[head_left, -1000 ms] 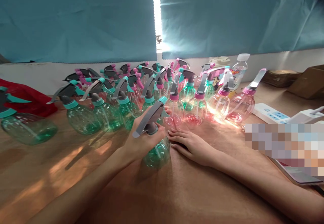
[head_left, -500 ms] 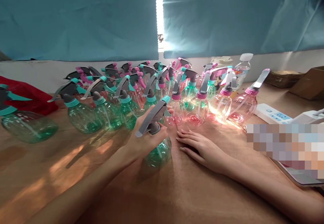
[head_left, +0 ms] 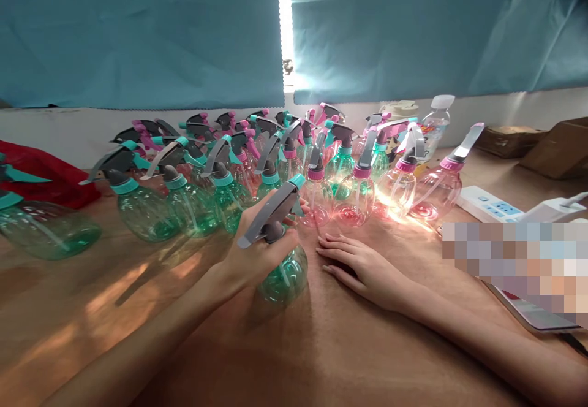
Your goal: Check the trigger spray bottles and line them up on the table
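Note:
My left hand is closed around the neck of a green spray bottle with a grey and turquoise trigger head. The bottle's base appears to be on the brown table, and part of its collar is hidden by my fingers. To the right, my right hand lies on the tabletop with its fingers stretched out, holding nothing. Just beyond its fingertips stand clear pink spray bottles. A row of green spray bottles stands behind and left of my left hand.
More spray bottles crowd the back, before blue curtains. A red bag lies at the left. On the right are a white power strip, a capped clear bottle, cardboard boxes and a partly blurred-out flat device.
The whole view has shifted slightly, so everything sits a little further left. My left hand keeps its grip on the green spray bottle, and my right hand stays flat on the table.

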The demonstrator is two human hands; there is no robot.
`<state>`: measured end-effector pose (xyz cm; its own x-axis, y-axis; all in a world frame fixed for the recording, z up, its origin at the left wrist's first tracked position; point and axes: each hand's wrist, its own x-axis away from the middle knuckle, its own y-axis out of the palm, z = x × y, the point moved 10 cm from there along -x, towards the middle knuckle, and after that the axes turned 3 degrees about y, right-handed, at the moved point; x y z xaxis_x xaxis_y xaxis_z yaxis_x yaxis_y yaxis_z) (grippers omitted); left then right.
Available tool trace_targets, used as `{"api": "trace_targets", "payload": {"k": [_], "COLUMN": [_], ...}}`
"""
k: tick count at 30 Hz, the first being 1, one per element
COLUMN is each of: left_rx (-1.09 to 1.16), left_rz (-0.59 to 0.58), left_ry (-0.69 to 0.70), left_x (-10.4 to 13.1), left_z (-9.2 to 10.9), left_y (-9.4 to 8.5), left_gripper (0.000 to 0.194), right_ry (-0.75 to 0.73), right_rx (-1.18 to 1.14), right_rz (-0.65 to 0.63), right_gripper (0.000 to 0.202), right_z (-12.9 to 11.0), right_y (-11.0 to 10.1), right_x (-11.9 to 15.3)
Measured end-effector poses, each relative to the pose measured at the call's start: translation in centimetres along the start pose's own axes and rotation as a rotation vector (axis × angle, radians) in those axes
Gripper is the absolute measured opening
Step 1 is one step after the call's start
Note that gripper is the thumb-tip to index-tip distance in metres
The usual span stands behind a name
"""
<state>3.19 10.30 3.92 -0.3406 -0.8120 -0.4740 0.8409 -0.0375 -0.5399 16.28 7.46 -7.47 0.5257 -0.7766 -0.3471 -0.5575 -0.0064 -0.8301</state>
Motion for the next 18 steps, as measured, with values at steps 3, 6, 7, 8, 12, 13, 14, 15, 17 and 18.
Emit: {"api": "trace_targets", "payload": {"k": [3, 6, 7, 8, 12, 13, 14, 15, 17, 18], "left_rx": [0.044, 0.094, 0.098, 0.097, 0.078, 0.073, 0.067, 0.062, 0.060, 0.062], "left_rz": [0.000, -0.008, -0.007, -0.002, 0.002, -0.005, -0.013, -0.023, -0.036, -0.041], "left_ry": [-0.003, -0.028, -0.032, -0.033, -0.012, -0.012, -0.017, -0.026, -0.048, -0.057], "left_x": [-0.07, 0.00, 0.04, 0.08, 0.16, 0.16, 0.15, 0.14, 0.14, 0.16], "left_z": [0.03, -0.25, -0.33, -0.38, -0.31, -0.32, -0.37, -0.47, -0.69, -0.78], "left_y": [0.00, 0.16, 0.16, 0.12, 0.07, 0.13, 0.19, 0.27, 0.38, 0.41], "left_gripper": [0.008, 0.006, 0.007, 0.007, 0.006, 0.006, 0.007, 0.008, 0.011, 0.014], "right_ry": [-0.003, -0.015, -0.018, -0.019, -0.019, -0.018, -0.014, -0.008, 0.004, 0.007], "right_rx": [0.000, 0.006, 0.009, 0.012, 0.018, 0.017, 0.017, 0.016, 0.016, 0.016], "right_rz": [0.011, 0.013, 0.011, 0.011, 0.004, 0.003, 0.001, 0.000, -0.003, -0.005], "right_gripper": [0.034, 0.034, 0.034, 0.034, 0.034, 0.034, 0.034, 0.034, 0.034, 0.034], "right_z": [-0.12, -0.35, -0.40, -0.42, -0.39, -0.37, -0.32, -0.26, -0.16, -0.14], "right_y": [-0.14, -0.22, -0.22, -0.23, -0.17, -0.15, -0.13, -0.11, -0.08, -0.07], "right_x": [-0.02, -0.03, -0.03, -0.04, -0.05, -0.05, -0.05, -0.05, -0.05, -0.04]}}
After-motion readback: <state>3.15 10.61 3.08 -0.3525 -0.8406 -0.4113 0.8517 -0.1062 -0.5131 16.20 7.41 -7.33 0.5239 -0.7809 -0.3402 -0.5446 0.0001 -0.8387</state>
